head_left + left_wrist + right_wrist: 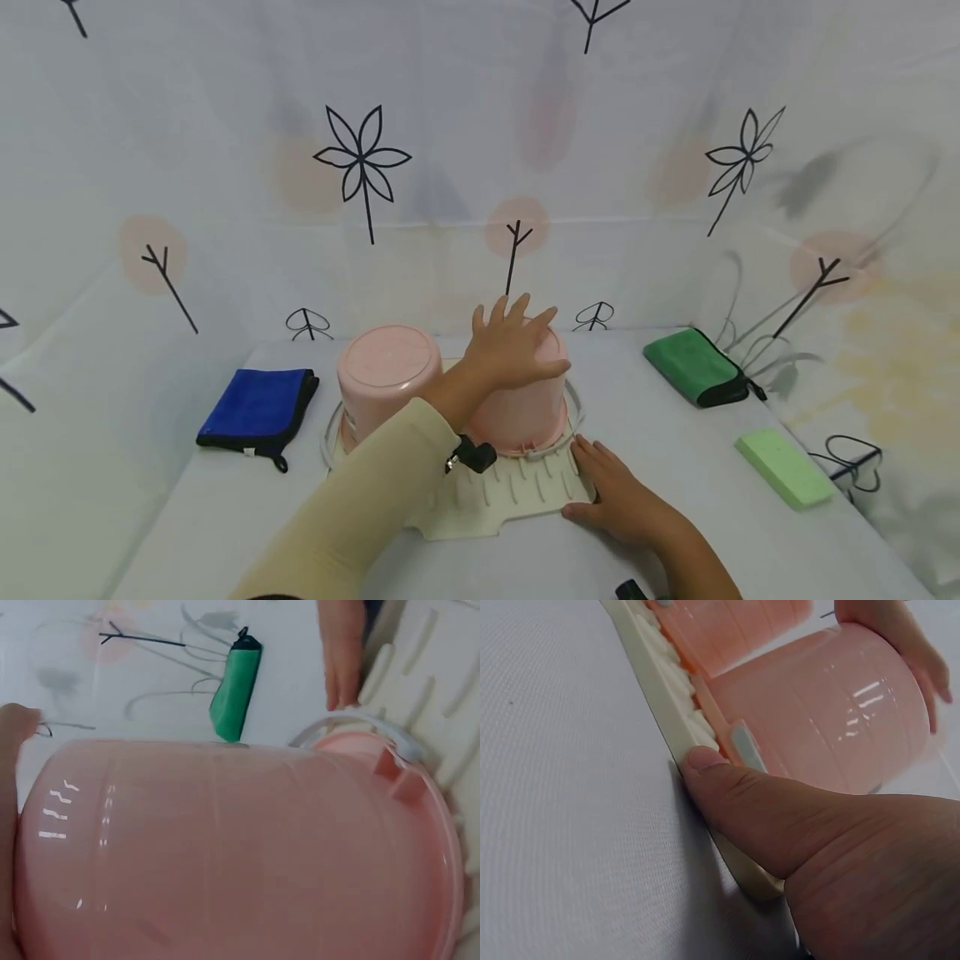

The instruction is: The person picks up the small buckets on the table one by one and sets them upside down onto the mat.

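Note:
Two pink buckets, the left bucket (390,375) and the right bucket (517,417), stand upside down side by side on a ribbed cream draining board (465,517). My left hand (510,350) rests with spread fingers over the base of the right bucket. In the left wrist view the bucket's side (225,847) fills most of the picture. My right hand (622,500) touches the board's near right corner, fingers extended along its right side. Its thumb (742,802) lies against the board's front edge in the right wrist view. Pale handles circle the bucket rims.
A folded blue cloth (258,408) with black trim lies on the left of the white table (187,533). At the right are a green cloth (693,367) and a light green sponge (783,468). Patterned fabric (450,125) hangs behind.

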`<state>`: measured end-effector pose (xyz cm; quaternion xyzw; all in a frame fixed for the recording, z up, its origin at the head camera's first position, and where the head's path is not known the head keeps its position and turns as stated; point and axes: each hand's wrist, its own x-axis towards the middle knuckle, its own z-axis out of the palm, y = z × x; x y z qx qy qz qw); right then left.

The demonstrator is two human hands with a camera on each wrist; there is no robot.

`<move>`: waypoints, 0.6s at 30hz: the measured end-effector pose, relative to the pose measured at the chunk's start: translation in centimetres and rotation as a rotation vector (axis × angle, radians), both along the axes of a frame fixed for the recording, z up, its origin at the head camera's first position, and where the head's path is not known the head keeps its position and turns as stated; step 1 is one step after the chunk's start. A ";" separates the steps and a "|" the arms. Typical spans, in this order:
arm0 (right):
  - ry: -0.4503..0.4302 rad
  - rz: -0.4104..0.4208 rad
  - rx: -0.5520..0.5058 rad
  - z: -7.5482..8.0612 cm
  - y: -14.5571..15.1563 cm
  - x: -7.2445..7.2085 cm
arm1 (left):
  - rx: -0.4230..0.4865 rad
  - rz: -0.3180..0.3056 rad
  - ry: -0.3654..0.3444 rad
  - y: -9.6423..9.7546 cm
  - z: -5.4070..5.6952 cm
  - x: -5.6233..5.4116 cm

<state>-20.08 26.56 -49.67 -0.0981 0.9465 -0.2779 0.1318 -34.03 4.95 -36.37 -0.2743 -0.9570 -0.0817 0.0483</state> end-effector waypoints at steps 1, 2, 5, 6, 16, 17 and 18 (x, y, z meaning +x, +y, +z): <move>0.004 0.001 -0.003 -0.1 0.0 -0.2 | 0.011 -0.023 0.032 -0.2 0.1 0.2; 0.009 0.003 -0.006 -0.2 0.0 -0.3 | 0.020 -0.050 0.062 -0.5 0.2 0.5; 0.019 0.009 -0.019 -0.5 -0.1 -0.5 | 0.028 -0.134 0.143 -1.7 0.2 1.8; 0.016 0.011 -0.022 -0.5 -0.1 -0.4 | 0.029 -0.155 0.159 -2.1 0.3 2.4; 0.004 -0.026 0.022 -0.4 0.3 -0.2 | -0.114 -0.088 0.336 -10.5 1.3 5.2; 0.008 -0.025 0.033 -0.2 0.4 -0.3 | -0.119 -0.070 0.334 -11.7 1.4 5.1; 0.013 -0.020 0.047 0.1 0.4 -0.4 | -0.121 -0.052 0.320 -12.8 1.6 5.0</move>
